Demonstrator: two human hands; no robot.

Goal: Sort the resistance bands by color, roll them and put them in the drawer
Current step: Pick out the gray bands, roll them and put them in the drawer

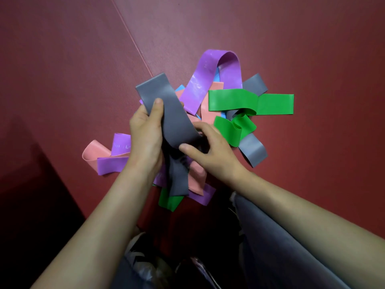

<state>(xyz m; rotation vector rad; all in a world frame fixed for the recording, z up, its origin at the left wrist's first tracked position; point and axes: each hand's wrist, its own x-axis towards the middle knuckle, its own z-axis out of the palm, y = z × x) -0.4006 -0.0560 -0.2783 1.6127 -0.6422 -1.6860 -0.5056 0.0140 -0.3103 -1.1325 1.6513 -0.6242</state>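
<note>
While the left hand [145,130] clamps the limp grey rubber loop band [173,119], right hand [210,149] fingers pinch its slack, probably slippery lower fold.

I see my left hand [145,130] and right hand [210,149] gripping a grey resistance band [173,113] above the mixed-colour band pile [239,101] on a red mat [291,38].

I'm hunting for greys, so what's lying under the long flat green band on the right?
A grey rubber band passes under the flat green band, with a pink band beneath its left end and a blue sliver. Anything else beneath is covered.
</note>
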